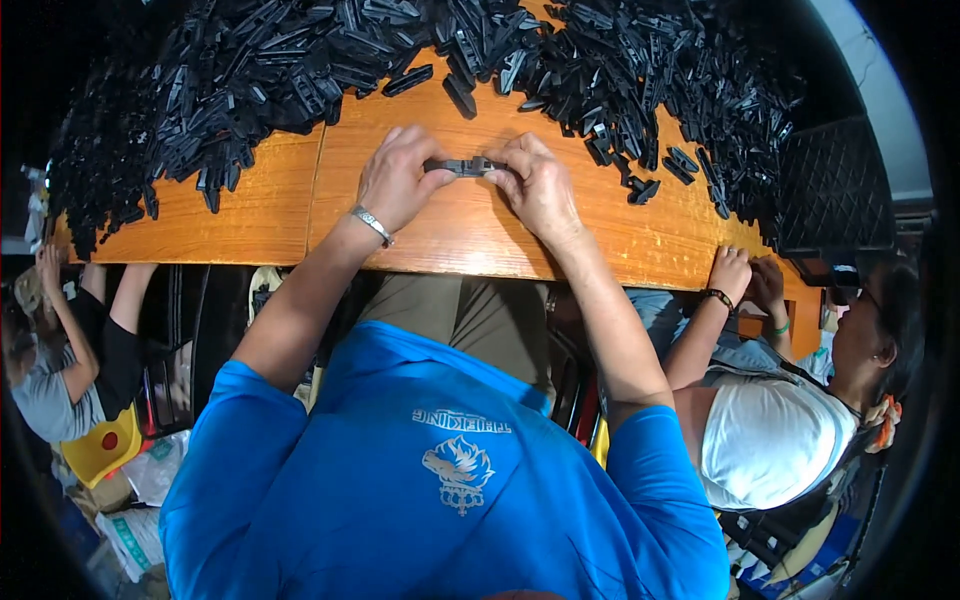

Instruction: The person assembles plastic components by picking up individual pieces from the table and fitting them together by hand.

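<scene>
Between my two hands, above the wooden table, is a small long black plastic part (463, 167). My left hand (400, 178) pinches its left end between thumb and fingers. At the other end, my right hand (538, 185) grips it the same way. The middle section, with a raised notch, shows between my fingertips; both ends are covered by them. Whether it is one piece or two joined pieces I cannot tell.
Heaped black plastic parts (290, 75) spread along the table's (390, 240) far side, with another pile (630, 80) at the right. A black crate (836, 190) stands at the far right. One person (770, 440) sits to my right, others (65, 370) to my left.
</scene>
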Demonstrator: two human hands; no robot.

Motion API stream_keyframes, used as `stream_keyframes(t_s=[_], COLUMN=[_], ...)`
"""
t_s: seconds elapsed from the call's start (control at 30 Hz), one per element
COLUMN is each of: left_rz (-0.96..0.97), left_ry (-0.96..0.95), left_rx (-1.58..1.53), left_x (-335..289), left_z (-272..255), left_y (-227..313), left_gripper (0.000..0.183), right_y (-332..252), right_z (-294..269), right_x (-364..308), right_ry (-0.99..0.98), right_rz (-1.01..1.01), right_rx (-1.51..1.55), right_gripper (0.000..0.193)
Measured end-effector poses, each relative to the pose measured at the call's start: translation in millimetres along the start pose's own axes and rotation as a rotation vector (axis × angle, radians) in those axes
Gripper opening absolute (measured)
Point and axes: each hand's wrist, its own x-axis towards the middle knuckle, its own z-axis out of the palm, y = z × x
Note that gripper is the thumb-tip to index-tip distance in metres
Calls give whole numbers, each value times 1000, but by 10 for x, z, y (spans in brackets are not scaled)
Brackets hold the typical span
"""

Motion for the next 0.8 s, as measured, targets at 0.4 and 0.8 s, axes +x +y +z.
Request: stream_keyframes(t_s=[0.4, 0.8], left_rz=[60, -566], left_ry=[64, -148], left_rx=[-13, -227], left_x=[95, -1788], left_z=[37, -2186], left_y=[-100, -579], left_gripper=[19, 26], right_y=[92, 513], right_z=[217, -920], right_x=[338, -512], right_ry=[-131, 231], right_rz=[-223, 377], right_rx=[-201, -492], right_gripper=[20, 27])
